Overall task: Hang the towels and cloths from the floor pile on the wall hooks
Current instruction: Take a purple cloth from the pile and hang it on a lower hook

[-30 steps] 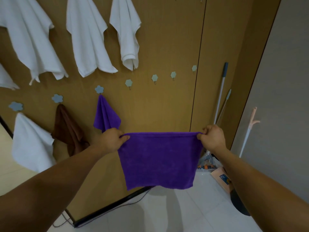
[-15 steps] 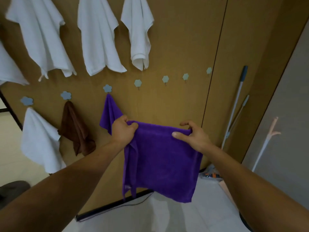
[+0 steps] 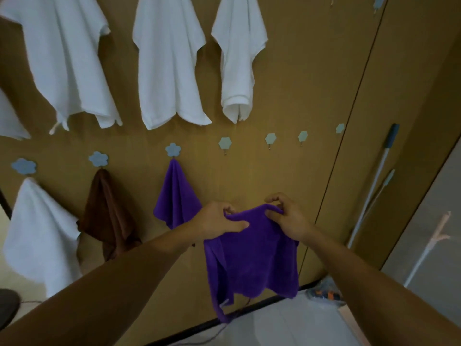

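**A:** What's cut off or hard to read?

**B:** The wooden wall carries nearly everything. Along its top edge hang three white towels. Their tops are cropped, so what holds them is out of sight. A fourth white piece at the left edge shows only one corner. In the bottom left corner a dark shape is cropped, and I can't say what it is. The clutter at the wall's foot is too blurred to name.

**A:** Where's the cloth being handled?

**B:** The purple cloth is held up in front of the wall's lower middle, below the row of hexagonal hooks and on none of them. Its top edge is bunched into a small arch between the two hands. One lower corner trails down toward the floor. Whether it brushes the wall, I can't tell.

**A:** And the fingers?

**B:** The left hand pinches the top edge. Its thumb lies fairly straight across the front, and its fingers curl behind, their tips hidden by the fabric. The right hand has its fingers curled onto the same edge just beside it, with one finger arched up above the cloth. The hands are close together but not touching.

**A:** Anything smaller?

**B:** In the lower row, from the wall's left edge, hang a lower white towel, a brown cloth and a second purple one. Each hangs under a blue flower hook. Two poles lean at the wall's right side.
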The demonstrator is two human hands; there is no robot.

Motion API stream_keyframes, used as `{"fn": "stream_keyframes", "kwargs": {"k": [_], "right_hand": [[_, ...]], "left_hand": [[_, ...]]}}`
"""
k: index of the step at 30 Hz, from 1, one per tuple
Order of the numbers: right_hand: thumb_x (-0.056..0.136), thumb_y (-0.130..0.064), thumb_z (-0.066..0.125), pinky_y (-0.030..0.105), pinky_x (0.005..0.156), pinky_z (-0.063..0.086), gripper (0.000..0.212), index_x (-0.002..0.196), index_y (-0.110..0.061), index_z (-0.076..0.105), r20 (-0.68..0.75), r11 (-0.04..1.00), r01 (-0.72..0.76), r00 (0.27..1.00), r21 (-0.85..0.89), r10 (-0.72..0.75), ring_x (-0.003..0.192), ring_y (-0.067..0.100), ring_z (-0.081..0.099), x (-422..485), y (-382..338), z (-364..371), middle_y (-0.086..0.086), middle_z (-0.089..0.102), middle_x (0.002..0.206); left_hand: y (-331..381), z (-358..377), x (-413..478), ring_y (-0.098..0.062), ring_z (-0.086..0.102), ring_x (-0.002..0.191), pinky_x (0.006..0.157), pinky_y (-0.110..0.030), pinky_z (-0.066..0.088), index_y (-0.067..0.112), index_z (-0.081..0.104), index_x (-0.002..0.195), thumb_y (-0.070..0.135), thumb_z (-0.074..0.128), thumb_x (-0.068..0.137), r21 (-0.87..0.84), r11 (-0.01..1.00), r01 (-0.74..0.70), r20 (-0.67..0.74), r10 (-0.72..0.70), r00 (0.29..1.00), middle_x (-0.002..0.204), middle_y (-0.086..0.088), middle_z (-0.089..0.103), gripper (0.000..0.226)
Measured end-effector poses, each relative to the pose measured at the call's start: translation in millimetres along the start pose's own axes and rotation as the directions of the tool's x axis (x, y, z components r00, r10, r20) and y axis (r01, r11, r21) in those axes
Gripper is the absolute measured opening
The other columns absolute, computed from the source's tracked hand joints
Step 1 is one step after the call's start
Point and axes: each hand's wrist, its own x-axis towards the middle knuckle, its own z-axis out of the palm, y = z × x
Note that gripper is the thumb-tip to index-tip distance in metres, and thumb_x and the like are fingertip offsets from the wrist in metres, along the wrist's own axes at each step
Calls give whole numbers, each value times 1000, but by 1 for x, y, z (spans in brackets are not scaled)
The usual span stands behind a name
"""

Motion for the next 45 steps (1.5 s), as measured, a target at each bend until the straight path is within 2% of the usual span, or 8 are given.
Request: {"fn": "stream_keyframes", "kwargs": {"k": [6, 17, 24, 31, 35, 40, 42, 45], "right_hand": [[87, -27, 70, 19, 58, 46, 39, 88, 11, 58, 99, 980, -50, 995, 194, 31, 69, 14, 58, 42, -1, 17, 9, 62, 79], [86, -36, 70, 36, 73, 55, 25, 80, -12, 70, -27, 932, 34, 999, 360, -26, 78, 22, 67, 184, 12, 29, 8, 72, 81], [89, -45, 63, 39, 67, 54, 30, 73, -19, 67, -174, 971, 168, 975, 167, -139, 66, 16, 63, 277, 17, 42, -2, 66, 65], [91, -48, 58, 28, 51, 39, 40, 69, -15, 62, -273, 964, 260, 926, -45, -262, 50, 12, 52, 313, 31, 70, -2, 57, 53], [85, -51, 65, 13, 41, 30, 40, 59, -23, 53, -242, 991, 132, 963, 37, -119, 42, 4, 46, 307, 46, 81, -13, 49, 48], [79, -49, 72, 28, 53, 44, 46, 54, -14, 54, 24, 938, -127, 992, 324, 126, 54, 13, 56, 303, 45, 85, 1, 59, 56], [80, -46, 71, 32, 56, 43, 44, 53, -15, 54, 111, 947, -171, 983, 273, 145, 57, 17, 56, 302, 41, 79, 3, 59, 56], [84, -35, 67, 27, 51, 38, 41, 52, -15, 50, 186, 985, -143, 975, 94, 124, 53, 15, 50, 301, 37, 72, 1, 53, 54]], "left_hand": [[-23, -32, 33, -9, 70, 68, 57, -18, 52, 23, 72, 74, 32, 69, 87, -198, 979, -40, -76, 26, 997, 73, 4, 74, 16], [-32, -58, 135, -22, 68, 76, 70, -33, 55, 3, 71, 85, 37, 63, 90, -83, 995, -50, -288, 24, 957, 80, -14, 71, 35], [-37, -68, 215, -2, 60, 70, 62, -7, 43, 13, 71, 92, 40, 53, 96, 62, 996, 71, -570, -23, 822, 83, 0, 71, 32], [-53, -56, 242, -3, 48, 55, 49, -22, 36, 14, 67, 83, 49, 47, 95, 278, 920, 277, -769, 40, 638, 66, 0, 64, 42], [-65, -42, 241, -13, 59, 61, 54, -30, 49, 5, 68, 78, 46, 62, 88, -63, 933, 355, -692, -298, 658, 68, -6, 67, 42], [-57, -39, 246, -25, 67, 82, 54, -25, 53, 11, 71, 92, 33, 66, 85, -655, 578, 486, -148, -729, 668, 90, -11, 72, 23], [-58, -34, 248, -19, 64, 72, 46, -19, 47, 14, 68, 85, 31, 61, 89, -516, 670, 534, -222, -707, 672, 84, -8, 70, 19], [-74, -23, 244, -27, 64, 96, 77, -31, 50, 10, 67, 103, 34, 51, 95, -47, 810, 585, -461, -537, 706, 106, -11, 68, 31]]}}
